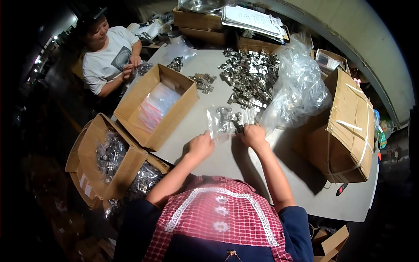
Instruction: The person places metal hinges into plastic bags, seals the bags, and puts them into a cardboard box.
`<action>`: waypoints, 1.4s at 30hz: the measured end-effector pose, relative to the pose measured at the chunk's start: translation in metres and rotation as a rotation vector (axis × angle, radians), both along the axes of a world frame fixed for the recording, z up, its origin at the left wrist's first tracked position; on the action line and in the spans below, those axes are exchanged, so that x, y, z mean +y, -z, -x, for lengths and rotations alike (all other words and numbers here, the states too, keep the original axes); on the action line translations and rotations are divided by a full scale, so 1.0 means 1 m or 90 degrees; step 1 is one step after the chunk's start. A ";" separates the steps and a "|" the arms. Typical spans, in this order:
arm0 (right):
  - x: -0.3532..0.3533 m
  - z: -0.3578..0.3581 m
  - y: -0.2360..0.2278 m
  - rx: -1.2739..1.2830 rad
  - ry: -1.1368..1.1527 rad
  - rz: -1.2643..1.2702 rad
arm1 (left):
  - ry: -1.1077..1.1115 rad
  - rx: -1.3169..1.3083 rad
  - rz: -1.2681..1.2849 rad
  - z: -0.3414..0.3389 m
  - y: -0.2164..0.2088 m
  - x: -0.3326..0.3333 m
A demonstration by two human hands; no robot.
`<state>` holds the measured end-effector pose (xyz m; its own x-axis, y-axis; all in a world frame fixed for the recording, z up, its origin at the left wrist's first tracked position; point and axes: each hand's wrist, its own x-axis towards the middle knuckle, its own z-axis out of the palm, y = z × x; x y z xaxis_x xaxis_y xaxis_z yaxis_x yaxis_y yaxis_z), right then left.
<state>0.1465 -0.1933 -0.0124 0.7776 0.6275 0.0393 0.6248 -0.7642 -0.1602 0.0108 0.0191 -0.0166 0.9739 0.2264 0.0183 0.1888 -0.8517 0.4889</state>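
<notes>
A: Where's the small clear bag (221,123)?

B: On the bench (331,201), just on the near side of the metal pile (251,76), several metal parts showing through it. I see the left hand (201,145) at its near-left corner, grip narrow, pinching film. Right hand (254,135) at the near-right corner; I can't tell if that grip has the film or the dark part (238,126) beside it.

A: Handling?

B: I'd guess light; film limp and slippery, contents stiff, with edges that could snag it. I'd take it by the near edge, thumb and finger at each corner, clear of the lumps.

A: Room?

B: Tight right of the pile: crumpled plastic bundle (299,83) right beside it, strapped carton (349,135) beyond. Left of the pile, a small cluster of parts (203,82), then the open carton (175,122) walls me off. Best open strip is nearer me than the pile and rightward, to the bench's near edge.
</notes>
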 end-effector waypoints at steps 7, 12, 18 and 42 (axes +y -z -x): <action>-0.035 0.023 -0.036 -0.003 -0.126 -0.257 | -0.074 -0.028 -0.027 0.015 0.006 0.023; -0.068 0.028 -0.029 -0.028 -0.161 -0.289 | -0.052 -0.038 -0.038 0.011 -0.003 0.020; -0.086 0.060 -0.030 0.011 0.067 -0.266 | 0.027 -0.095 0.001 0.016 -0.007 0.004; 0.019 0.066 -0.004 0.682 0.180 -0.700 | -0.015 -0.158 0.045 0.022 -0.007 0.009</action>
<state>0.0801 -0.1741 -0.0085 0.8258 0.4973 -0.2658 -0.2808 -0.0461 -0.9587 -0.0116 0.0277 -0.0100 0.9358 0.2581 0.2402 0.0747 -0.8109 0.5804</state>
